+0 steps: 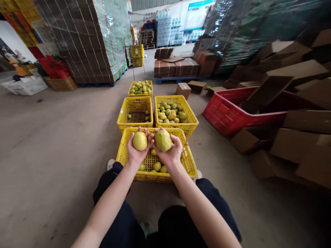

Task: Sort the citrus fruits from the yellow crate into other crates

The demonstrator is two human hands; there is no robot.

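Observation:
My left hand [137, 151] cradles a smooth yellow fruit [140, 141] on its upturned palm, fingers curled around it. Beside it, my right hand [172, 153] holds a larger, greener, bumpy fruit [162, 140]. Both hands are above the nearest yellow crate [152, 176], their fingertips close together. Several yellow-green fruits [157, 166] lie in the bottom of that crate, partly hidden by my hands and forearms.
Beyond stand a crate with few fruits [134, 125], a fuller crate [177, 125] and a farther filled crate [140, 95]. A red crate [223, 112] and cardboard boxes [292, 144] lie right. Wrapped stacks [80, 44] rise behind left.

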